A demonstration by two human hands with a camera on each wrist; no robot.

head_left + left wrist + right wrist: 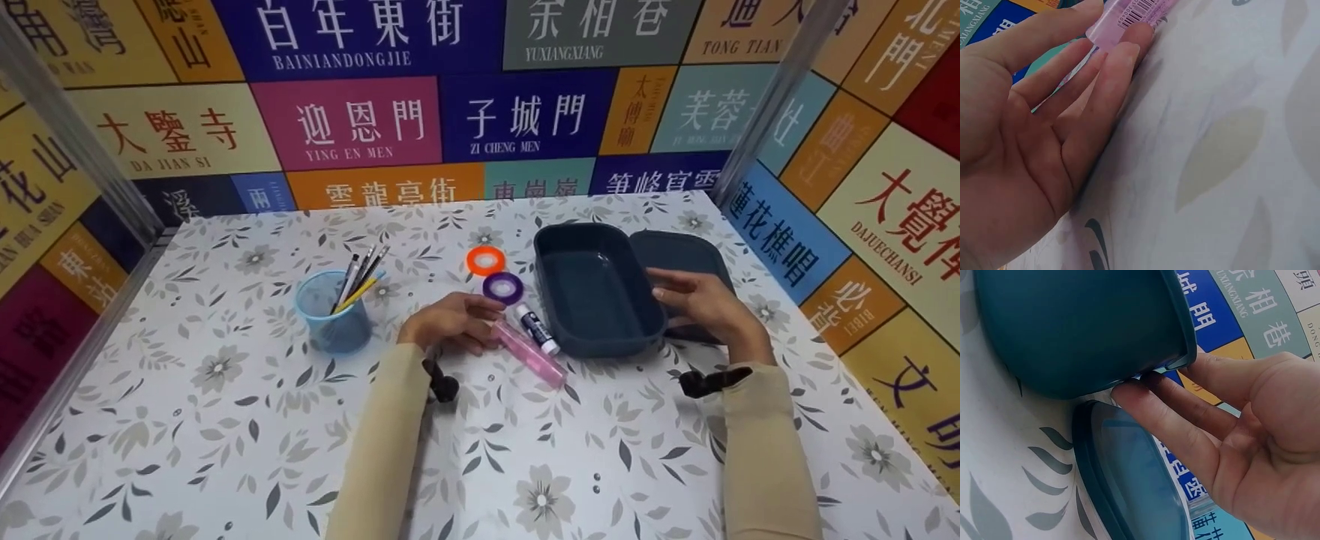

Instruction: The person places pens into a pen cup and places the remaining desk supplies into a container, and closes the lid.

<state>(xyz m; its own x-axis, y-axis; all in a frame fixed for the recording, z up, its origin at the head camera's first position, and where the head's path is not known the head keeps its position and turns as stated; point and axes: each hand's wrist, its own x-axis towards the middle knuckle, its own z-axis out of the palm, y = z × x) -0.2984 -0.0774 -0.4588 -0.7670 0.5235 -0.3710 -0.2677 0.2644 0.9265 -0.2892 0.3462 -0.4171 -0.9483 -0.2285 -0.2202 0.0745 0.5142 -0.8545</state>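
Sleeves [381,442], cut off at bottom, lead to left hand [454,322] pinching pink tube [529,354] beside glue stick [537,330], tube's upper end partly hidden, and right hand [705,304], fingers nearly straight, touching dark box [592,292], covering part of lid [684,251].

The left hand [1030,152], palm showing, pinches the end of a pink translucent tube [1113,31] bearing a barcode [1138,12] between thumb and fingers [1099,98], just over the leaf-patterned bench [1145,225]; coloured, lettered panels [982,21] stand behind.
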